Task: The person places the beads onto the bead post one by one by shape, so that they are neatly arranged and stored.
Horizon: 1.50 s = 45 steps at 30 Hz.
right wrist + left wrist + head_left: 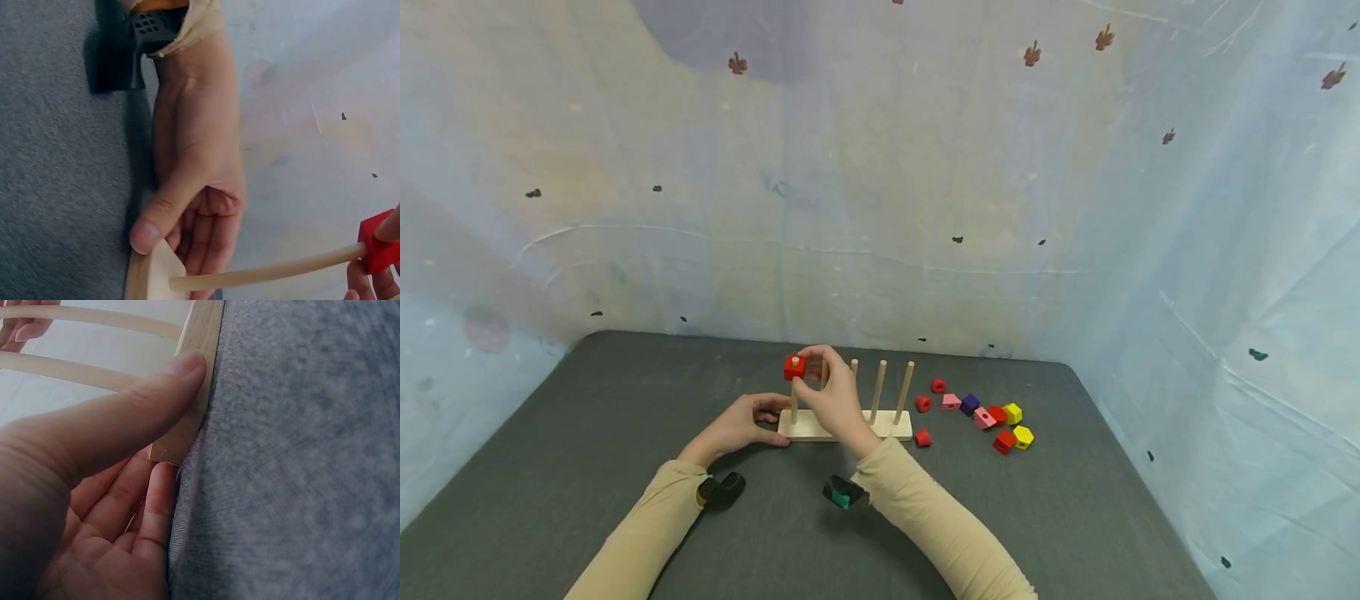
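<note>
A pale wooden base [808, 426] with a row of upright pegs stands on the grey table. My left hand [737, 427] grips its left end; in the left wrist view the thumb [165, 384] lies along the front face and the other fingers sit behind and at the end. With my right hand [837, 400] I pinch a red block [794, 367] between thumb and fingers at the top of the leftmost peg [794, 404]. The peg's tip shows through the block's hole. The right wrist view shows the red block [376, 240] on the peg's upper end, well above the base.
Right of the base lie several loose blocks: small red ones [923, 403], pink ones [984, 418], a dark purple one [970, 405] and yellow ones [1022, 437]. A patterned curtain [865, 208] hangs behind the table [1045, 517].
</note>
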Each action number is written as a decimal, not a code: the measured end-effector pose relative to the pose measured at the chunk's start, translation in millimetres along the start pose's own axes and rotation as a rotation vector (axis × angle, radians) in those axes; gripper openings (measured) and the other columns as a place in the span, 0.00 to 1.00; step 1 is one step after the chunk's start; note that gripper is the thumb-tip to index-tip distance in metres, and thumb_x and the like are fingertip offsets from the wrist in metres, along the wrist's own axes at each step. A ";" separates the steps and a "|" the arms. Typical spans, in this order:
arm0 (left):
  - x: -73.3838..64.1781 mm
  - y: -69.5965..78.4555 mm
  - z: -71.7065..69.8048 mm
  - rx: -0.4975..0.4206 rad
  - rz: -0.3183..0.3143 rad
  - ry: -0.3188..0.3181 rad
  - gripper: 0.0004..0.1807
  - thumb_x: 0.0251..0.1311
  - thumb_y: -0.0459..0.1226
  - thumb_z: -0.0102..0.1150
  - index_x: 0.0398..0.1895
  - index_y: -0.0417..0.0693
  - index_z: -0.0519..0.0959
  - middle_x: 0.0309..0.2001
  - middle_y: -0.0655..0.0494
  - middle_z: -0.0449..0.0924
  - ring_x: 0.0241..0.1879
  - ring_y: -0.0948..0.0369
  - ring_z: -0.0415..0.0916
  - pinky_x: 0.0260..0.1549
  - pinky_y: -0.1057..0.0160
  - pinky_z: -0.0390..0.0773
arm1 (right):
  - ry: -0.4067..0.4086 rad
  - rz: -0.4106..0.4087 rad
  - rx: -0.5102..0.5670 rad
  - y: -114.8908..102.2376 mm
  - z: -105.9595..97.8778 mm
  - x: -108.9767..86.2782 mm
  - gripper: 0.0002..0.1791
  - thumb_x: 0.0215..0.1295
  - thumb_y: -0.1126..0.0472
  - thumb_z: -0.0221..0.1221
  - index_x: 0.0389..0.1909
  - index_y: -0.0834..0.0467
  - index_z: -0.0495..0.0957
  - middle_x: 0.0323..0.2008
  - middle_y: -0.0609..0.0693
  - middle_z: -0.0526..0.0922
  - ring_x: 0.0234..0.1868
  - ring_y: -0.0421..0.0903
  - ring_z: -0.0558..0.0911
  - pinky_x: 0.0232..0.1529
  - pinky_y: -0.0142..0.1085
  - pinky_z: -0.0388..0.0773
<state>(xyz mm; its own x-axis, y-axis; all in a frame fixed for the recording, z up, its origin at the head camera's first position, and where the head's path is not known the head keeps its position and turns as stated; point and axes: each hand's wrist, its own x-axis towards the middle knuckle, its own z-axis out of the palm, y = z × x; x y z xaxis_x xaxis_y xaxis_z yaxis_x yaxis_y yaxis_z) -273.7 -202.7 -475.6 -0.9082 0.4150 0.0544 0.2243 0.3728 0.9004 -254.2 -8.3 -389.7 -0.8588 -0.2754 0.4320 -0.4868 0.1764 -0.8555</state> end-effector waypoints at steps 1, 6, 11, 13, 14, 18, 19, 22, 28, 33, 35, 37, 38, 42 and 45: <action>-1.9 5.3 -0.1 0.005 0.001 -0.002 0.36 0.47 0.33 0.74 0.61 0.35 0.72 0.58 0.38 0.73 0.51 0.47 0.74 0.49 0.52 0.76 | 0.004 0.002 0.010 -4.5 -0.2 -1.9 0.17 0.62 0.72 0.60 0.51 0.64 0.71 0.45 0.58 0.76 0.46 0.51 0.79 0.52 0.48 0.76; -5.3 12.5 0.1 0.017 0.004 0.004 0.35 0.47 0.34 0.74 0.60 0.35 0.72 0.57 0.38 0.73 0.51 0.47 0.74 0.50 0.52 0.76 | 0.004 0.036 0.037 -0.6 2.0 -7.7 0.17 0.61 0.73 0.60 0.50 0.68 0.69 0.46 0.64 0.75 0.48 0.58 0.79 0.53 0.51 0.75; 0.6 -4.1 0.7 0.018 0.004 0.013 0.36 0.46 0.34 0.75 0.60 0.35 0.72 0.57 0.38 0.73 0.52 0.48 0.73 0.50 0.52 0.76 | 0.003 0.053 -0.006 36.0 11.3 -9.6 0.15 0.61 0.70 0.62 0.47 0.64 0.72 0.44 0.57 0.77 0.48 0.53 0.79 0.53 0.48 0.75; 4.0 -13.8 1.2 0.021 0.000 0.019 0.36 0.45 0.35 0.75 0.60 0.37 0.73 0.57 0.40 0.74 0.52 0.49 0.74 0.50 0.52 0.76 | 0.001 0.069 -0.016 46.4 13.6 -10.5 0.15 0.61 0.69 0.63 0.47 0.61 0.73 0.43 0.53 0.78 0.48 0.49 0.79 0.53 0.47 0.75; 5.8 -18.4 1.4 0.021 -0.002 0.021 0.36 0.45 0.35 0.75 0.60 0.38 0.73 0.57 0.42 0.74 0.51 0.50 0.74 0.50 0.52 0.76 | 0.000 0.078 -0.019 49.4 14.1 -11.3 0.14 0.60 0.69 0.64 0.46 0.60 0.73 0.43 0.52 0.78 0.47 0.48 0.79 0.53 0.47 0.75; 9.0 -25.9 1.7 0.015 -0.001 0.020 0.36 0.44 0.37 0.76 0.60 0.40 0.73 0.56 0.45 0.75 0.51 0.52 0.74 0.51 0.53 0.75 | -0.019 0.109 -0.021 57.6 14.3 -14.9 0.14 0.59 0.69 0.64 0.45 0.59 0.75 0.41 0.49 0.80 0.46 0.48 0.79 0.51 0.48 0.76; 9.0 -26.0 1.6 0.012 0.001 0.018 0.37 0.44 0.37 0.76 0.60 0.40 0.73 0.56 0.45 0.75 0.51 0.52 0.74 0.51 0.53 0.75 | -0.029 0.119 -0.026 59.3 14.2 -16.0 0.14 0.59 0.70 0.64 0.45 0.59 0.75 0.41 0.50 0.80 0.46 0.49 0.79 0.51 0.47 0.76; 8.0 -24.4 1.5 0.009 -0.006 0.018 0.38 0.44 0.38 0.77 0.61 0.39 0.72 0.57 0.44 0.74 0.52 0.51 0.74 0.51 0.53 0.75 | -0.052 0.151 -0.052 63.9 14.4 -18.8 0.14 0.59 0.70 0.64 0.45 0.59 0.75 0.42 0.49 0.80 0.47 0.50 0.79 0.50 0.42 0.76; 6.1 -22.2 1.3 0.033 0.002 0.021 0.40 0.44 0.39 0.76 0.63 0.38 0.71 0.59 0.43 0.73 0.53 0.51 0.73 0.52 0.53 0.75 | -0.070 0.179 -0.087 69.0 15.9 -22.0 0.14 0.58 0.71 0.64 0.45 0.62 0.76 0.41 0.53 0.80 0.46 0.50 0.79 0.48 0.40 0.76; 6.0 -24.1 0.8 0.025 0.018 0.015 0.40 0.45 0.39 0.76 0.63 0.38 0.70 0.59 0.43 0.73 0.53 0.50 0.73 0.52 0.53 0.75 | -0.076 0.187 -0.098 69.1 16.8 -23.5 0.14 0.57 0.73 0.64 0.45 0.65 0.76 0.42 0.56 0.79 0.46 0.52 0.78 0.48 0.41 0.76; 6.0 -24.8 0.6 0.022 0.021 0.014 0.40 0.45 0.39 0.76 0.63 0.38 0.70 0.59 0.43 0.73 0.53 0.50 0.73 0.52 0.54 0.75 | -0.078 0.180 -0.111 71.1 17.2 -23.5 0.15 0.56 0.73 0.64 0.45 0.65 0.76 0.42 0.57 0.79 0.46 0.52 0.78 0.48 0.41 0.76; 6.0 -25.1 0.5 0.018 0.021 0.019 0.39 0.45 0.39 0.76 0.63 0.39 0.71 0.58 0.43 0.73 0.53 0.51 0.73 0.51 0.54 0.75 | -0.083 0.179 -0.124 73.0 17.5 -23.4 0.15 0.56 0.73 0.64 0.45 0.65 0.76 0.42 0.57 0.80 0.46 0.52 0.78 0.48 0.41 0.76; 6.1 -25.5 0.4 0.019 0.020 0.021 0.39 0.45 0.39 0.76 0.63 0.39 0.71 0.58 0.44 0.73 0.53 0.51 0.73 0.51 0.55 0.75 | -0.086 0.182 -0.133 74.0 17.7 -23.2 0.15 0.56 0.73 0.64 0.45 0.65 0.76 0.42 0.57 0.80 0.46 0.52 0.78 0.48 0.41 0.76; 6.3 -26.4 0.4 0.029 0.029 0.028 0.39 0.45 0.38 0.76 0.62 0.38 0.71 0.58 0.42 0.73 0.52 0.51 0.74 0.50 0.56 0.76 | -0.099 0.198 -0.174 78.1 18.2 -23.1 0.16 0.57 0.73 0.64 0.46 0.63 0.76 0.43 0.55 0.80 0.47 0.50 0.79 0.48 0.38 0.76; 6.3 -26.6 0.5 0.032 0.041 0.025 0.39 0.46 0.38 0.75 0.62 0.35 0.70 0.58 0.41 0.73 0.52 0.50 0.73 0.50 0.55 0.76 | -0.104 0.197 -0.194 80.2 18.4 -23.2 0.17 0.56 0.73 0.63 0.47 0.62 0.75 0.43 0.53 0.80 0.47 0.49 0.79 0.48 0.37 0.75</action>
<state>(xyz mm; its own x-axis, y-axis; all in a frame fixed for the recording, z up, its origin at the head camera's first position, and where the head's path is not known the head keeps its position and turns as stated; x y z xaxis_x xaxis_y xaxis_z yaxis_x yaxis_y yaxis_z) -285.2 -209.6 -499.4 -0.9064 0.4100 0.1016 0.2720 0.3825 0.8830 -270.4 -5.1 -473.6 -0.9238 -0.3114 0.2227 -0.3421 0.4104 -0.8453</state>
